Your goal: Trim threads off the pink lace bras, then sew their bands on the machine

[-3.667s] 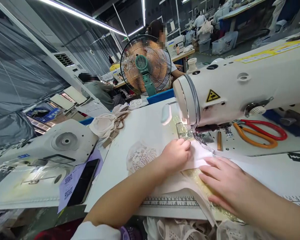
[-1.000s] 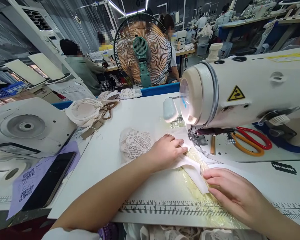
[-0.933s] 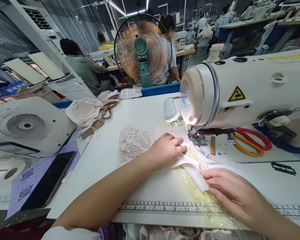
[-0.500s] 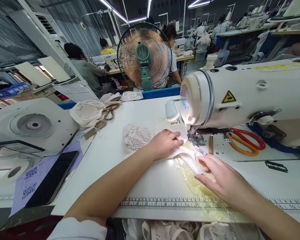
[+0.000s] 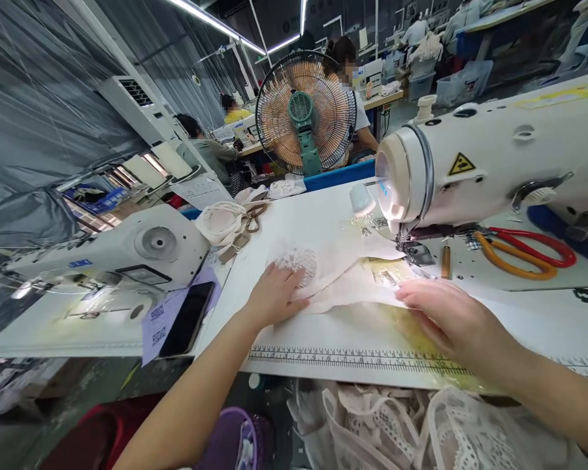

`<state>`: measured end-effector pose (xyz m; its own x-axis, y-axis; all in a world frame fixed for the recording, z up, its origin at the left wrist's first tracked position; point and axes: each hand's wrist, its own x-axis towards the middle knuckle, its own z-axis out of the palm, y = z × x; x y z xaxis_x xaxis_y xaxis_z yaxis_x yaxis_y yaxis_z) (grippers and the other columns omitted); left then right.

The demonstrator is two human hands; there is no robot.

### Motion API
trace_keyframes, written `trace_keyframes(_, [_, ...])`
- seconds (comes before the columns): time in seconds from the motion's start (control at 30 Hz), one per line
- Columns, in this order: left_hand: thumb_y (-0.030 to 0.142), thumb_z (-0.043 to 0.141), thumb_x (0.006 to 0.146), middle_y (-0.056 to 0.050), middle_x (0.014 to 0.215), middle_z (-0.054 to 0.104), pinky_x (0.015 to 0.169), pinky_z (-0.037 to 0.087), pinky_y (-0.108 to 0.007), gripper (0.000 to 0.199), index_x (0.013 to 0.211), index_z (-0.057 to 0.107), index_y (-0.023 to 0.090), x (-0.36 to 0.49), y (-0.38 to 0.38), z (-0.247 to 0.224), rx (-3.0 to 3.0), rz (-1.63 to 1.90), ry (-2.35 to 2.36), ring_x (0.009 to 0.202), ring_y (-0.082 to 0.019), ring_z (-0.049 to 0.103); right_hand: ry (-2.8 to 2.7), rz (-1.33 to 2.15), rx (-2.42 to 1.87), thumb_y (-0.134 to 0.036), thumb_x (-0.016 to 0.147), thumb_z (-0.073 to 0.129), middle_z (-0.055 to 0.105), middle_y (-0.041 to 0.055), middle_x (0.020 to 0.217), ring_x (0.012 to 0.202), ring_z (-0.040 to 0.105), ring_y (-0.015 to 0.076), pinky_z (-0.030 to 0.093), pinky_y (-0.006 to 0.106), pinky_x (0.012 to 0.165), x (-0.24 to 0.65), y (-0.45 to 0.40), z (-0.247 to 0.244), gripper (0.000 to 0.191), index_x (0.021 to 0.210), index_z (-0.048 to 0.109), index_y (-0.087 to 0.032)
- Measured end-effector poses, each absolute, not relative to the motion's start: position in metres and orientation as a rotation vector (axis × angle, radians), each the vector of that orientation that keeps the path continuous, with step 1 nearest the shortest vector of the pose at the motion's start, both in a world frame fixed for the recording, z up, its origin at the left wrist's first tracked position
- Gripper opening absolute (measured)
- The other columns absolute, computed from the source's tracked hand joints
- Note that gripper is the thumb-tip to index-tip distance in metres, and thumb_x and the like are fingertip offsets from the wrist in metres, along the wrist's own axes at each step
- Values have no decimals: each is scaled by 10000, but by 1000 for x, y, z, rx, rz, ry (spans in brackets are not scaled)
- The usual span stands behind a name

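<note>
Lace-panelled cloth (image 5: 337, 262), one: tip at sewing machine (image 5: 490, 156), seemingly part-done. Your left hand (image 5: 274, 295): fingers spread on it. Your right hand (image 5: 448, 316): fingers together at edge, pinch unclear.

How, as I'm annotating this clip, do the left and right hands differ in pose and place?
The left hand spreads its fingers over lace on the pale fabric; the right hand has its fingers close together at the fabric's edge. The right hand is nearer the scissors; the left hand, the phone. Both are bare, touching the fabric.
</note>
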<state>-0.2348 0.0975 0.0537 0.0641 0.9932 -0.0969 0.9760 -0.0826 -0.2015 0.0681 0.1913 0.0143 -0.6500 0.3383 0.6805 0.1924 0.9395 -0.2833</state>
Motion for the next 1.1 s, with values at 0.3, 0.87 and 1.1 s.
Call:
trace_keyframes(0.3, [169,407,827,-70,825,626,678,499,-347,396,1220,455,154,-189,76,79,-2127,-268,-2457,729,-204,604,-2136,271,-717,-296,904,393,704,36,824,677,661,176,473,255,479,91,186,55,174,907,561,-251])
trace_keyframes(0.87, [137,414,826,-118,1195,568,924,439,-379,306,1077,588,161,-183,187,100,-2185,77,-2426,1103,-257,551,-2359,-80,-1032,-232,882,403,632,152,876,751,572,263,425,361,623,67,211,13,226,882,613,-149])
trace_keyframes(1.1, [273,398,897,-109,1060,633,805,482,-327,272,1000,619,154,-112,236,42,-2372,-102,-2276,975,-251,610,-2526,-445,-779,-291,847,486,675,176,949,891,630,284,498,374,724,45,179,-13,240,949,622,-122])
